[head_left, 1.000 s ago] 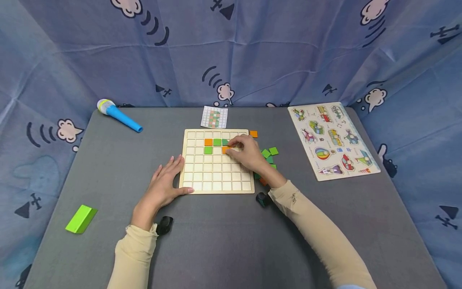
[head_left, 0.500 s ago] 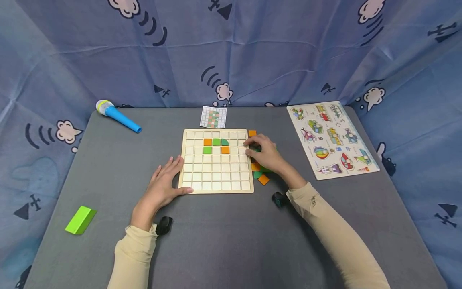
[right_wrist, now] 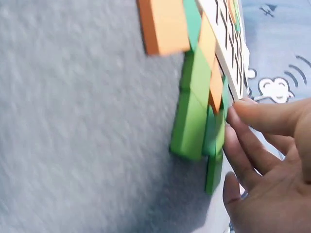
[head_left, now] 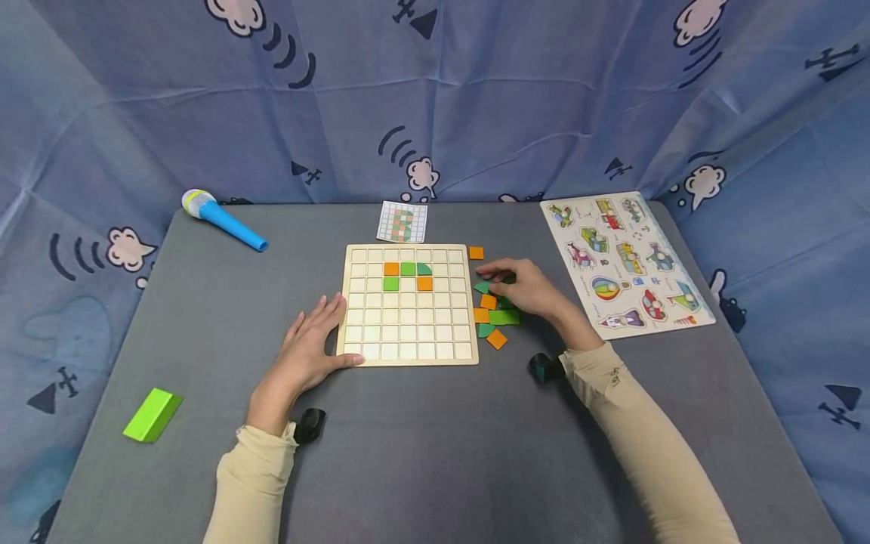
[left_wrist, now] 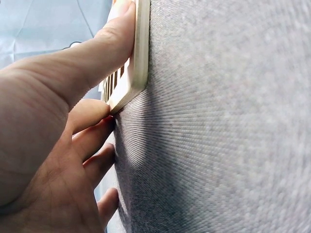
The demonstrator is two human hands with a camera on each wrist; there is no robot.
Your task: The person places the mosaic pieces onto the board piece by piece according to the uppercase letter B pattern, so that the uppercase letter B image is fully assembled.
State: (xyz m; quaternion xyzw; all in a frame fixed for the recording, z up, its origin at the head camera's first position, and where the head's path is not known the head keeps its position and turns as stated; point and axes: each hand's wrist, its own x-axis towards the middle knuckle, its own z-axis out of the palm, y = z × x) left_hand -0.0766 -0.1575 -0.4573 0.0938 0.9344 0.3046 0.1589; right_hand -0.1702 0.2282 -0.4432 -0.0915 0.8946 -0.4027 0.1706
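Observation:
A pale wooden grid board lies mid-table, bearing several orange and green square tiles and a dark green rounded tile in its upper cells. At its lower left corner rests my left hand, fingers spread along the left side. The left wrist view shows that thumb lying on the board's edge. Right of the board, my right hand hovers low over a heap of loose tiles, fingers loosely bent. Nothing shows between thumb and fingers. Green tiles and an orange tile appear beside it in the right wrist view.
A small pattern card lies behind the board. A blue toy microphone is at the back left, a green block at the front left. A picture puzzle board lies at the right. Patterned blue cloth hangs behind.
My right hand has left the dark green rounded tile in the grid's upper row and moved right, off the board, to the loose tiles. The left hand has stayed in place.

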